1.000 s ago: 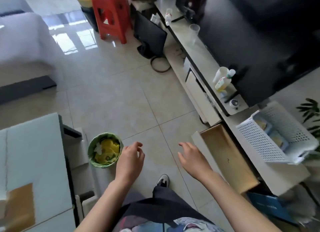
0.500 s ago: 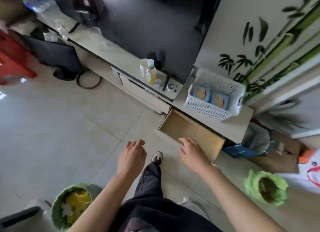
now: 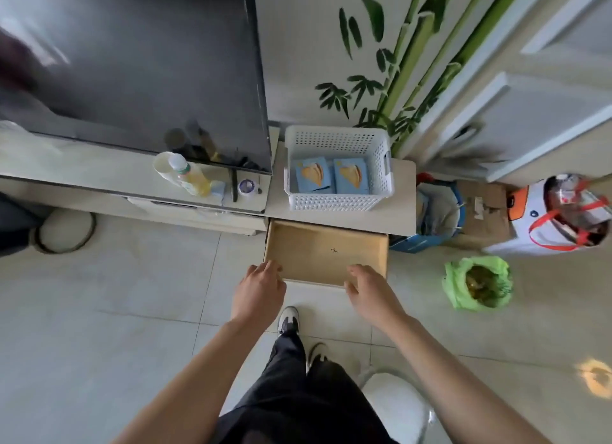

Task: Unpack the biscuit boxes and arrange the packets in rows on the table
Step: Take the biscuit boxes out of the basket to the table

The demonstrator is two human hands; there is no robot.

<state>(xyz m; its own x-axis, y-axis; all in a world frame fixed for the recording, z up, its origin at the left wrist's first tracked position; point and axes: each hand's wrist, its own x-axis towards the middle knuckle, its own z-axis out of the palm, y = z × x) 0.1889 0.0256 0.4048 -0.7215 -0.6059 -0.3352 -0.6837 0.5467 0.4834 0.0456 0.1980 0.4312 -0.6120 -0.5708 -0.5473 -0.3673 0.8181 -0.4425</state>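
Two blue biscuit boxes (image 3: 332,175) lie side by side inside a white perforated basket (image 3: 334,202) on the low TV cabinet. Below the basket a bare wooden drawer (image 3: 326,250) stands pulled out. My left hand (image 3: 259,291) hovers at the drawer's front left corner, fingers loosely bent, holding nothing. My right hand (image 3: 367,289) hovers at the drawer's front right part, also with nothing in it. Whether either hand touches the drawer front I cannot tell. The table is out of view.
A large dark TV (image 3: 132,62) stands on the cabinet beside a bottle (image 3: 192,178) and a cup. A green-lined bin (image 3: 478,283), a white bag (image 3: 563,218) and a blue box (image 3: 430,218) sit on the floor at the right. A white stool (image 3: 397,407) is by my legs.
The view has swung right, from the table corner and floor to the cabinet. Both hands have come forward to the front edge of the pulled-out drawer. The basket now faces me.
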